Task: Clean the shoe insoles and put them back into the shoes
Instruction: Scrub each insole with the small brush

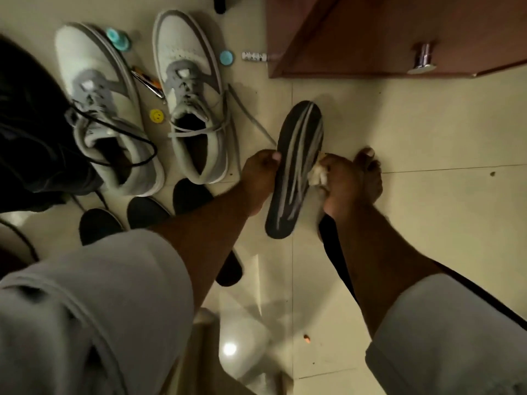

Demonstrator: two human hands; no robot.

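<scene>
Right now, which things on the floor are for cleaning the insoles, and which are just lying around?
For the job: insole held by left hand; cloth in right hand; two shoes; spare insoles.

Lying about: smiley badge; blue caps; cabinet.

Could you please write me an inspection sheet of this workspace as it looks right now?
Surface: glossy tiled floor.
Job's things: streaked dark insole held up; three more insoles on the floor by two grey-white shoes.
Clutter: yellow smiley disc, two teal caps, small tool.
Grippers: left hand grips the insole's edge; right hand presses a pale wad to it.
Cables: black cord across the left shoe.
Surroundings: brown cabinet with metal knob; bare foot.
</scene>
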